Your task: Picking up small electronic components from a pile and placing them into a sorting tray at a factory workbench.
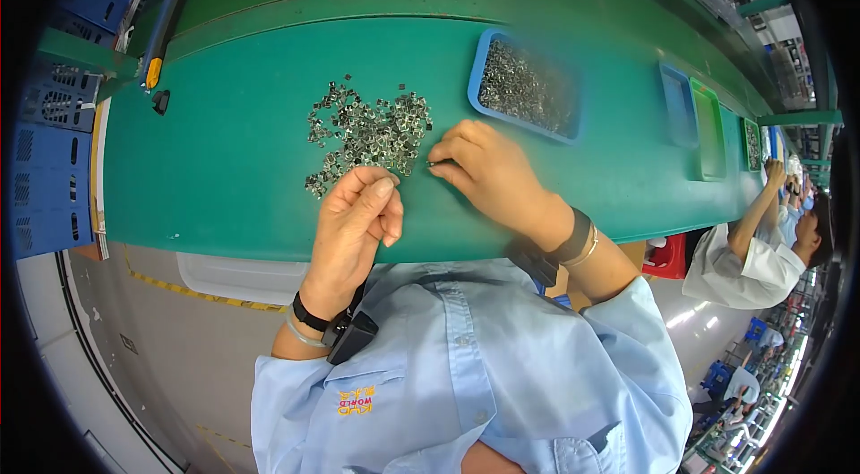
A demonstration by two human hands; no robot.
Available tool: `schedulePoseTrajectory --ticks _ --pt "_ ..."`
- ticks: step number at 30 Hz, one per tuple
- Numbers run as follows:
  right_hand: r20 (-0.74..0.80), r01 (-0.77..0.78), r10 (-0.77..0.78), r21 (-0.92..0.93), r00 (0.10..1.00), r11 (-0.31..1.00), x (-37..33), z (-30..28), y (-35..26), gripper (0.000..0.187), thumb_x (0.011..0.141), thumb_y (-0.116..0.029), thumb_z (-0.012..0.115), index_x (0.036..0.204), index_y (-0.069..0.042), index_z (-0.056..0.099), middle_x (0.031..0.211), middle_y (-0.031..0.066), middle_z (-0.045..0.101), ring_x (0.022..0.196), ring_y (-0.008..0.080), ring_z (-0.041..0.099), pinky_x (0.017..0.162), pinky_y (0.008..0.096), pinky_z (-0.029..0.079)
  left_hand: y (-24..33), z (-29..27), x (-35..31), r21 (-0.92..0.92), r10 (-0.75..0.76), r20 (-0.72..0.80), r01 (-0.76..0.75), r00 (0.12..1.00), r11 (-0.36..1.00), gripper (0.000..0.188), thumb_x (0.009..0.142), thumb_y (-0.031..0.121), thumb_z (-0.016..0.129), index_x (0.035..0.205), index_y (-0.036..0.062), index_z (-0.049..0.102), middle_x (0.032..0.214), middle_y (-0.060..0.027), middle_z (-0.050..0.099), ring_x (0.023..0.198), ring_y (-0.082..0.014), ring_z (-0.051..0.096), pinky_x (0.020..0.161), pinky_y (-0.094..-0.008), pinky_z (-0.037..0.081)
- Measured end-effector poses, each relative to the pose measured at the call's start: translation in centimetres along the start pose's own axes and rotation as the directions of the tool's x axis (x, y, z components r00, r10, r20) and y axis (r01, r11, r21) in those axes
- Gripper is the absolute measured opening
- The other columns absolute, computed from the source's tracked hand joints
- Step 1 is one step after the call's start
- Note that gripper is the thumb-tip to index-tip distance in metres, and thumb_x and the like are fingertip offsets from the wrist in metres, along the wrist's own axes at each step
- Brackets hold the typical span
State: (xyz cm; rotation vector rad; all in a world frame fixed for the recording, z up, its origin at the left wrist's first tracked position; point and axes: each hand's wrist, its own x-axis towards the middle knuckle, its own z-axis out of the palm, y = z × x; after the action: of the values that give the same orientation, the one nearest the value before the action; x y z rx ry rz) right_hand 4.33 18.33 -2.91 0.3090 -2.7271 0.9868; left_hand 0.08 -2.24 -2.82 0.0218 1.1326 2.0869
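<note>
A loose pile of small square silver-and-dark metal parts [381, 129] lies spread on the green tabletop [224, 169]. My left hand [354, 210] is at the pile's near edge, thumb and forefinger pinched together. Whatever is between those fingertips, if anything, is too small to make out. Just right of the pile, my right hand [493, 174] pinches one small dark metal part [431, 164] between thumb and forefinger. Beyond the right hand stands a blue tray [476, 71] filled with many similar small parts; its right side is blurred.
Farther right stand another blue tray [678, 107], a green tray [708, 132] and a small green tray of parts [752, 144]. A co-worker [748, 268] sits at the right. Blue crates [54, 178] are stacked at the left. A small black object [160, 102] lies at the far left.
</note>
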Motion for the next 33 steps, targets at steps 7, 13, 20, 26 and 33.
schedulePoseTrajectory --ticks 7,13,20,26,33 --pt "-0.236 0.045 -0.013 0.133 0.972 0.990 -1.3 -1.3 -1.8 0.020 0.072 -0.008 0.072 0.088 -0.008 0.061 0.091 0.0064 0.059 0.084 0.0249 0.058 0.069 0.0349 0.047 -0.5 3.1 0.7 0.092 -0.082 0.042 0.078 0.996 0.993 0.021 0.094 0.017 0.052 0.106 0.0003 0.056 0.079 -0.0035 0.060 0.062 -0.0083 0.052 0.052 -0.0212 0.041" --pt "-0.288 0.069 -0.033 0.115 0.957 0.991 -2.7 -1.6 -1.8 0.022 0.072 -0.006 0.072 0.089 -0.008 0.060 0.091 0.0066 0.059 0.082 0.0258 0.058 0.069 0.0347 0.048 -1.3 4.1 1.2 0.139 -0.070 0.098 0.056 0.993 0.989 0.022 0.094 0.017 0.054 0.105 -0.0007 0.058 0.084 -0.0048 0.063 0.064 -0.0081 0.054 0.053 -0.0207 0.041" --pt "-0.271 0.079 -0.037 0.147 0.962 0.986 -3.5 -2.4 -1.6 0.019 0.074 -0.008 0.070 0.091 -0.008 0.061 0.091 0.0054 0.058 0.082 0.0245 0.058 0.070 0.0354 0.046 -1.1 4.7 0.9 0.237 -0.082 0.105 0.055 0.991 0.970 0.020 0.093 0.017 0.055 0.103 -0.0006 0.059 0.084 -0.0047 0.062 0.064 -0.0083 0.054 0.053 -0.0206 0.042" --pt "-0.291 0.093 -0.055 0.121 0.955 0.988 -3.9 -2.5 -1.6 0.016 0.075 -0.009 0.068 0.089 -0.008 0.061 0.090 0.0043 0.057 0.082 0.0235 0.058 0.072 0.0353 0.046 -1.3 4.9 0.7 0.173 -0.124 0.110 0.104 0.986 0.980 0.020 0.093 0.017 0.055 0.103 -0.0002 0.059 0.083 -0.0047 0.062 0.064 -0.0081 0.054 0.053 -0.0210 0.043" --pt "-0.291 0.058 0.006 0.211 0.957 0.976 -3.8 -2.5 -1.8 0.019 0.072 -0.006 0.071 0.088 -0.008 0.062 0.088 0.0061 0.059 0.080 0.0257 0.058 0.068 0.0345 0.048 -1.2 4.9 0.9 0.157 -0.127 0.130 0.106 0.983 0.982 0.018 0.093 0.017 0.055 0.099 0.0008 0.059 0.083 -0.0051 0.062 0.063 -0.0087 0.054 0.053 -0.0213 0.043"
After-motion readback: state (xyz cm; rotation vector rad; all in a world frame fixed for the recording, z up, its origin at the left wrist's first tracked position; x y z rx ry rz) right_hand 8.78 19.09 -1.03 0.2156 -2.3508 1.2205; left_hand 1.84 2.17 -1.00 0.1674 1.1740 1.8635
